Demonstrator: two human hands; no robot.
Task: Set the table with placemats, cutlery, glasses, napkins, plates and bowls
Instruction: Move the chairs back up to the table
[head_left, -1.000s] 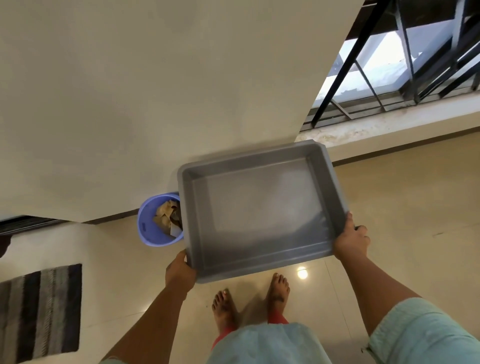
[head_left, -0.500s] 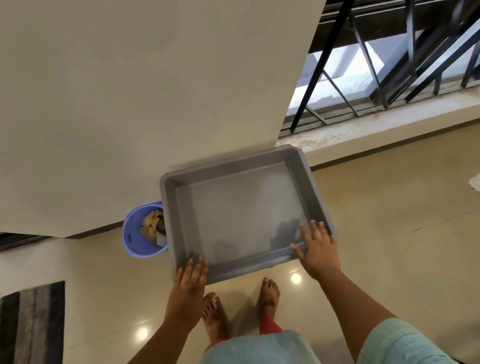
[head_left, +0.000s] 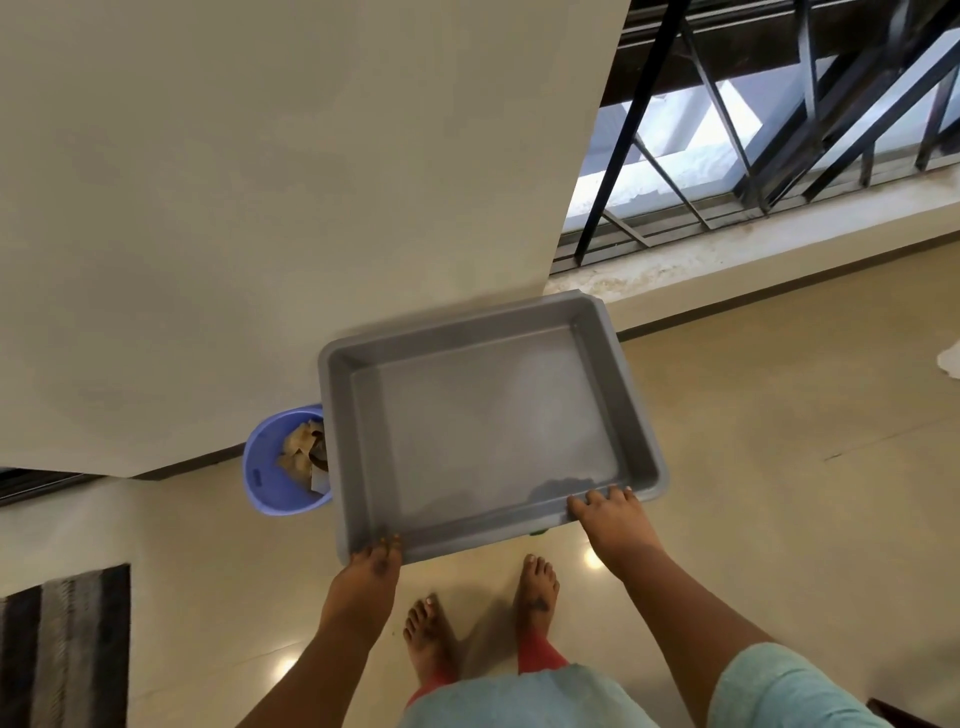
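Note:
An empty grey plastic tray (head_left: 483, 421) hangs level in front of me, above the floor and close to the cream wall. My left hand (head_left: 366, 577) holds its near left corner, fingertips hooked over the rim. My right hand (head_left: 613, 525) holds the near rim toward the right corner, fingers curled over the edge; both thumbs are hidden beneath. No placemats, cutlery, glasses, napkins, plates or bowls are in view.
A blue waste bin (head_left: 275, 467) with paper scraps stands against the wall (head_left: 260, 208), partly under the tray's left side. A barred window (head_left: 779, 130) with a low sill is at the right. A striped rug (head_left: 62, 649) lies at lower left. My bare feet (head_left: 483, 618) are on the glossy tile floor.
My hands left the tray's two sides and came to its near rim; half a second ago the fingers lay flat inside the tray, now they hook its edge.

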